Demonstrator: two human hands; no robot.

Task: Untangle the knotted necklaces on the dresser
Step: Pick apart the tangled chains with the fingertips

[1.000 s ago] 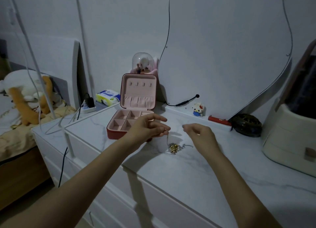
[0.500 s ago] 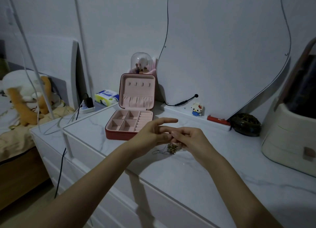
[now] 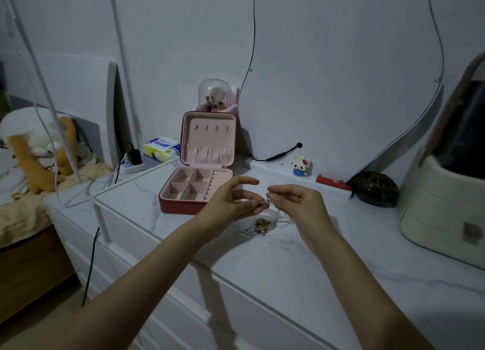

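Note:
A tangled bunch of gold and silver necklaces lies on the white marble dresser top. A thin silver chain rises from the bunch to my hands. My left hand pinches the chain's small end between thumb and fingers, index finger raised. My right hand pinches the same end from the right, fingertips almost touching the left hand's. Both hands hover just above and behind the bunch.
An open red jewellery box with pink compartments stands just left of my hands. Behind are a glass dome, a small block figure, a red bar, a dark round object, and a cream case at right.
One second ago my hands were apart with the left pinching the chain. They came together over the bunch, and now both pinch the chain end, lifted slightly higher.

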